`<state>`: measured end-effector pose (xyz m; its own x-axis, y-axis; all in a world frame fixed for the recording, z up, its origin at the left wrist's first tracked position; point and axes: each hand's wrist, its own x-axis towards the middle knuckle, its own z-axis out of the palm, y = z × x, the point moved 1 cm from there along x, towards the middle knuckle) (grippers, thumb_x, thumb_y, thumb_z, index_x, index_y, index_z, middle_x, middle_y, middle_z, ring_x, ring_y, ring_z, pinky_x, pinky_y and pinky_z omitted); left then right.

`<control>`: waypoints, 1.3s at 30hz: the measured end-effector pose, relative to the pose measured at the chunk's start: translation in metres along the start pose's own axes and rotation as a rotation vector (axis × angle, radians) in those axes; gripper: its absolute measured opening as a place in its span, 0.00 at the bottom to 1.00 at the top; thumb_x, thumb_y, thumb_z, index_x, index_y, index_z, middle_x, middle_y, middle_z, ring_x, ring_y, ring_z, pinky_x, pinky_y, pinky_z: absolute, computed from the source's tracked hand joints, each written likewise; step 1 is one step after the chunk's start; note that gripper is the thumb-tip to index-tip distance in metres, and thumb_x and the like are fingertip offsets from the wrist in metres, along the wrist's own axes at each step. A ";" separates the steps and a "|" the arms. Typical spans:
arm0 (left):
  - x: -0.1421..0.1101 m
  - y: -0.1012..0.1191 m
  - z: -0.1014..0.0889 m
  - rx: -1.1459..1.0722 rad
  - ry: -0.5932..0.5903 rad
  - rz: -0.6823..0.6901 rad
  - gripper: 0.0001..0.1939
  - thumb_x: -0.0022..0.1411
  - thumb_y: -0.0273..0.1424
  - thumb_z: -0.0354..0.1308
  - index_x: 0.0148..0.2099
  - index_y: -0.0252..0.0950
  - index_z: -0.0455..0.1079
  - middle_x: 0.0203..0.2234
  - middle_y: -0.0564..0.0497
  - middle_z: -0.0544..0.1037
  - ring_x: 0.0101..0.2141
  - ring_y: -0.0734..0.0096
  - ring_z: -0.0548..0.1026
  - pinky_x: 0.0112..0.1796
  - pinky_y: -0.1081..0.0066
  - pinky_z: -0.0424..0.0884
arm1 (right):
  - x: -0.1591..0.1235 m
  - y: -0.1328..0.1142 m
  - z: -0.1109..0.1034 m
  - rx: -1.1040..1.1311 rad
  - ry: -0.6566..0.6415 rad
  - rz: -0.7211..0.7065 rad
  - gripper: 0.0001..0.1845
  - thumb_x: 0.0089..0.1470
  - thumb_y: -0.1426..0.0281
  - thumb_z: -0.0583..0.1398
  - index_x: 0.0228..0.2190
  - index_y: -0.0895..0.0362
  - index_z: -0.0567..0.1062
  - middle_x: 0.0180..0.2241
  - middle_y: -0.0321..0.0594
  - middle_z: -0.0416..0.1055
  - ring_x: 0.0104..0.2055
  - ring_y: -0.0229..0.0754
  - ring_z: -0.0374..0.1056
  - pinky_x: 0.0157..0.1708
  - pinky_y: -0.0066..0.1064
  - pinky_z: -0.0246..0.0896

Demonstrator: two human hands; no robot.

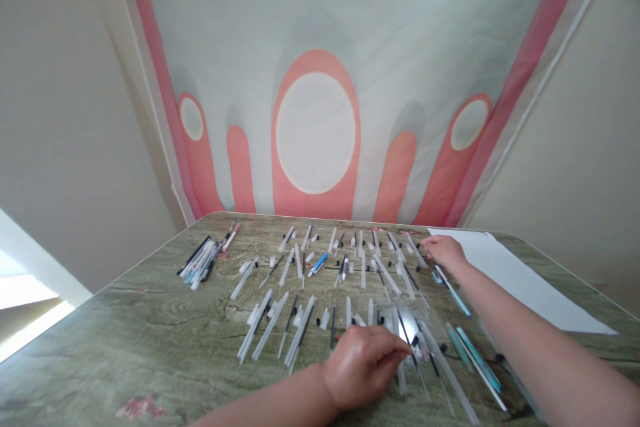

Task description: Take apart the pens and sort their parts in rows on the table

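Observation:
My left hand (pixel 367 363) is low in the middle of the table, fingers pressed together. Its fingertips meet the near row of pen parts beside a thin dark pen refill (pixel 404 325); whatever they pinch is too small to make out. Farther off on the right, my right hand (pixel 445 250) has its fingers closed at the end of the back row, by a clear pen barrel (pixel 416 251). What lies between those fingertips is hidden. Below its wrist is a light blue pen (pixel 454 292). Clear barrels, refills, caps and small black plugs lie in several rows around both hands.
A bundle of pens (pixel 201 263) lies at the left. A blue-and-white pen (pixel 318 265) sits among the rows. Teal pen parts (pixel 479 360) are at the near right. White paper (pixel 525 287) covers the right side of the wood-patterned table (pixel 165 340). A patterned sheet (pixel 320 20) hangs behind.

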<state>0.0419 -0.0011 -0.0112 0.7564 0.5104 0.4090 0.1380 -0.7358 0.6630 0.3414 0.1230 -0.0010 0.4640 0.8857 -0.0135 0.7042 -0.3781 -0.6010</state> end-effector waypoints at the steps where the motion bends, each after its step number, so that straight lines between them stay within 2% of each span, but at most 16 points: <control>1: 0.000 0.000 0.001 0.010 0.006 0.012 0.14 0.63 0.28 0.47 0.45 0.34 0.72 0.33 0.46 0.78 0.34 0.73 0.75 0.38 0.79 0.67 | -0.008 -0.003 -0.003 0.008 0.010 -0.026 0.14 0.58 0.65 0.56 0.45 0.58 0.70 0.45 0.42 0.68 0.41 0.43 0.68 0.39 0.39 0.66; 5: -0.004 0.001 0.003 0.064 0.046 0.048 0.13 0.62 0.28 0.47 0.44 0.35 0.72 0.32 0.48 0.78 0.32 0.74 0.75 0.36 0.79 0.67 | -0.064 -0.019 -0.005 0.057 0.010 -0.154 0.14 0.56 0.68 0.53 0.40 0.57 0.74 0.35 0.40 0.75 0.31 0.41 0.71 0.33 0.32 0.64; 9: 0.000 0.009 -0.010 0.148 0.149 0.034 0.13 0.62 0.29 0.48 0.44 0.37 0.72 0.31 0.49 0.78 0.32 0.74 0.75 0.36 0.77 0.68 | -0.155 -0.028 0.012 0.111 -0.076 -0.355 0.14 0.54 0.62 0.54 0.38 0.51 0.76 0.29 0.35 0.77 0.28 0.41 0.72 0.27 0.27 0.65; 12: 0.012 0.004 -0.046 0.292 0.332 -0.106 0.12 0.63 0.32 0.49 0.43 0.39 0.73 0.34 0.51 0.78 0.35 0.74 0.75 0.38 0.76 0.68 | -0.216 -0.024 0.029 0.133 -0.036 -0.602 0.13 0.55 0.60 0.54 0.38 0.50 0.74 0.32 0.35 0.78 0.29 0.39 0.74 0.27 0.24 0.67; 15: 0.016 -0.019 -0.104 0.422 0.502 -0.334 0.13 0.63 0.34 0.49 0.44 0.40 0.73 0.34 0.52 0.78 0.33 0.75 0.74 0.37 0.76 0.67 | -0.248 -0.020 0.042 0.105 0.056 -0.861 0.10 0.56 0.63 0.55 0.37 0.51 0.74 0.32 0.36 0.78 0.29 0.39 0.75 0.29 0.23 0.67; 18: -0.001 -0.055 -0.172 0.549 0.619 -0.543 0.15 0.63 0.33 0.48 0.46 0.35 0.72 0.35 0.48 0.77 0.33 0.72 0.72 0.37 0.73 0.65 | -0.256 -0.022 0.046 0.081 0.066 -1.019 0.10 0.57 0.66 0.54 0.32 0.53 0.75 0.28 0.37 0.78 0.26 0.38 0.74 0.28 0.23 0.67; 21: -0.044 -0.093 -0.233 0.681 0.691 -0.816 0.14 0.59 0.31 0.51 0.43 0.31 0.73 0.36 0.45 0.77 0.36 0.66 0.72 0.38 0.69 0.64 | -0.254 -0.025 0.045 0.086 0.077 -1.060 0.11 0.58 0.66 0.53 0.31 0.54 0.75 0.28 0.39 0.77 0.27 0.39 0.74 0.29 0.25 0.68; 23: -0.080 -0.113 -0.263 0.749 0.710 -0.999 0.13 0.55 0.31 0.54 0.39 0.32 0.75 0.35 0.43 0.78 0.37 0.60 0.73 0.37 0.68 0.65 | -0.254 -0.025 0.046 0.094 0.069 -1.072 0.11 0.58 0.66 0.53 0.32 0.54 0.75 0.28 0.40 0.77 0.28 0.40 0.74 0.29 0.25 0.68; 25: -0.114 -0.129 -0.285 0.802 0.707 -1.144 0.12 0.52 0.31 0.54 0.37 0.35 0.75 0.34 0.43 0.78 0.38 0.57 0.73 0.35 0.67 0.66 | -0.255 -0.023 0.049 0.103 0.043 -1.085 0.11 0.58 0.67 0.53 0.32 0.54 0.75 0.28 0.39 0.77 0.28 0.39 0.74 0.28 0.24 0.67; 27: -0.140 -0.143 -0.298 0.839 0.682 -1.236 0.12 0.50 0.32 0.55 0.37 0.38 0.76 0.34 0.45 0.78 0.38 0.57 0.73 0.34 0.68 0.67 | -0.257 -0.022 0.051 0.106 0.013 -1.096 0.12 0.59 0.67 0.52 0.32 0.54 0.75 0.28 0.38 0.77 0.28 0.39 0.74 0.27 0.23 0.67; 30: -0.162 -0.161 -0.308 0.878 0.634 -1.287 0.13 0.49 0.33 0.55 0.38 0.41 0.75 0.36 0.47 0.78 0.39 0.57 0.73 0.34 0.68 0.67 | -0.258 -0.023 0.053 0.100 -0.008 -1.097 0.12 0.59 0.67 0.52 0.32 0.54 0.75 0.27 0.38 0.77 0.28 0.38 0.74 0.27 0.23 0.67; 34: -0.173 -0.180 -0.319 0.914 0.592 -1.291 0.15 0.50 0.34 0.55 0.42 0.41 0.74 0.40 0.46 0.76 0.41 0.58 0.72 0.36 0.67 0.67 | -0.258 -0.025 0.052 0.108 0.011 -1.106 0.12 0.59 0.67 0.52 0.32 0.54 0.75 0.27 0.37 0.77 0.28 0.38 0.74 0.27 0.23 0.67; 39: -0.181 -0.192 -0.328 0.932 0.577 -1.324 0.17 0.56 0.37 0.53 0.46 0.34 0.70 0.43 0.43 0.73 0.41 0.62 0.72 0.39 0.62 0.68 | -0.256 -0.028 0.047 0.129 0.052 -1.103 0.14 0.60 0.65 0.51 0.30 0.53 0.75 0.26 0.36 0.77 0.26 0.37 0.74 0.27 0.22 0.68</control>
<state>-0.3312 0.1937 -0.0076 -0.4510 0.8650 0.2200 0.8852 0.4019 0.2344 0.1776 -0.0809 -0.0181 -0.3581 0.7056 0.6115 0.6851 0.6435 -0.3413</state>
